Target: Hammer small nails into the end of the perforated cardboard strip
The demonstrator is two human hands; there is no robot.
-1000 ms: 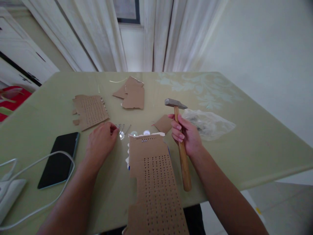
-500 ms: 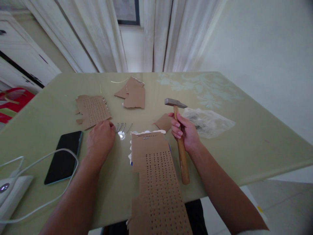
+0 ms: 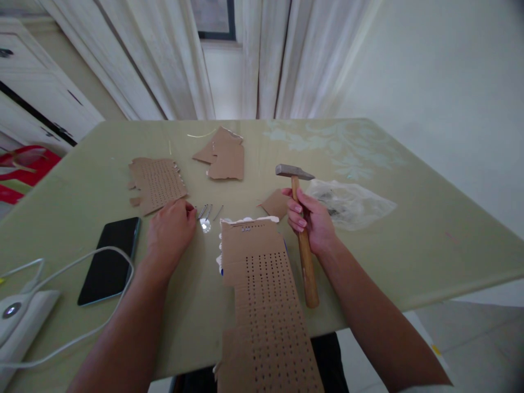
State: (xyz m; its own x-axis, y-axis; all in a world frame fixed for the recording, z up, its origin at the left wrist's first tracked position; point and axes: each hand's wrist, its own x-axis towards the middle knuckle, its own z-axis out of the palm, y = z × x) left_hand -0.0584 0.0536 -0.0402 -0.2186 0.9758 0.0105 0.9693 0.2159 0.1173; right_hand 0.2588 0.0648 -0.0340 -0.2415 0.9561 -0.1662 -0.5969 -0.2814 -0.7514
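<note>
My right hand (image 3: 313, 221) grips a wooden-handled hammer (image 3: 302, 234) upright, its steel head above the table. My left hand (image 3: 170, 232) rests on the table with its fingertips at a small cluster of nails (image 3: 207, 212); whether a nail is pinched I cannot tell. Between both hands lies a long strip of cardboard (image 3: 262, 295) punched with rows of holes, reaching over the table's near edge. White material shows under its far end.
A second perforated cardboard piece (image 3: 158, 183), torn cardboard scraps (image 3: 225, 155) and a small scrap (image 3: 275, 204) lie farther back. A clear plastic bag (image 3: 352, 202) is at right. A black phone (image 3: 110, 259), a white cable (image 3: 73, 305) and a white device (image 3: 16, 322) sit at left.
The view shifted slightly; my left hand stayed at the nails with its fingers working a little. The hammer hand has barely moved.
</note>
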